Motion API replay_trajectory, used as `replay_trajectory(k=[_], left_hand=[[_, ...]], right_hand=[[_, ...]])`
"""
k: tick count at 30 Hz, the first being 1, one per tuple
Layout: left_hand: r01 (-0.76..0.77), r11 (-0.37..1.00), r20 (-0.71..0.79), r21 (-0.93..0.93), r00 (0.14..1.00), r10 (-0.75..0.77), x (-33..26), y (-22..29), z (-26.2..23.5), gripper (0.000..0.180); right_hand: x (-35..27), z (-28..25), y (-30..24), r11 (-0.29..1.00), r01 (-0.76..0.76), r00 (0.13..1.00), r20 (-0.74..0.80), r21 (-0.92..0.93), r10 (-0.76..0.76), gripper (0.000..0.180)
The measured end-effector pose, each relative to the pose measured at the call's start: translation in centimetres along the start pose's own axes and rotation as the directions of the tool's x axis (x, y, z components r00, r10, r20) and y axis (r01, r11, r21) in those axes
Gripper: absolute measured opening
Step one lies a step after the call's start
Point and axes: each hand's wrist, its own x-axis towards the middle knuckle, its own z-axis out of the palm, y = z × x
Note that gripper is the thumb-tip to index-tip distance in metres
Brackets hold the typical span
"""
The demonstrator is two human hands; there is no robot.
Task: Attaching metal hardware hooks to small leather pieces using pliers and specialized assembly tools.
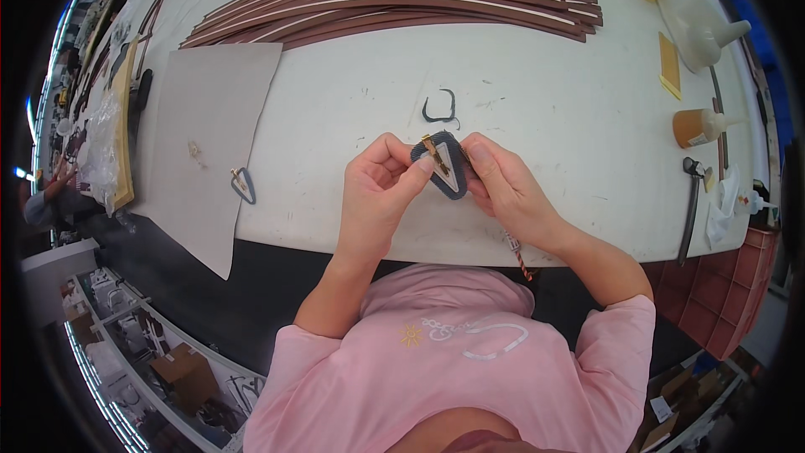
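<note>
In the head view, both hands grasp a dark blue triangular piece (pixel 454 188) over the middle of the white surface (pixel 352 101): the left hand (pixel 375 184) pinches it near its gold-coloured clip (pixel 435 151), while the right hand (pixel 508 189) grips its right side, some fingers hidden. The step in hand looks like close two-handed work on this piece; the next move seems to call for a steady pinch. To the left, a similar piece (pixel 250 187) lies by a grey sheet (pixel 201 117). The pink shirt (pixel 453 285) carries white lettering, not clearly legible.
</note>
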Motion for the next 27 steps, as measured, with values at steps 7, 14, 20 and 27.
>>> replay_trajectory(k=[7,14,20,27], left_hand=[[-0.008,1.000,0.033,0.017,0.999,0.007,-0.2,0.2,-0.3,0.015],[-0.010,0.999,0.036,0.041,0.999,0.008,-0.2,0.1,-0.6,0.015],[-0.015,0.999,0.018,0.041,1.000,0.014,-0.3,-0.2,-0.6,0.015],[-0.001,0.999,0.016,0.042,1.000,0.000,-0.2,-0.2,-0.3,0.015]], right_hand=[[0.1,-0.2,0.0,1.000,-0.001,1.000,0.020,-0.024,0.001,0.036],[0.3,0.0,1.0,0.997,0.036,0.999,0.021,-0.071,-0.035,0.035],[0.5,0.1,1.5,0.994,0.079,0.997,0.024,-0.073,-0.078,0.035],[0.6,0.0,1.7,0.993,0.091,0.996,0.013,-0.071,-0.091,0.035]])
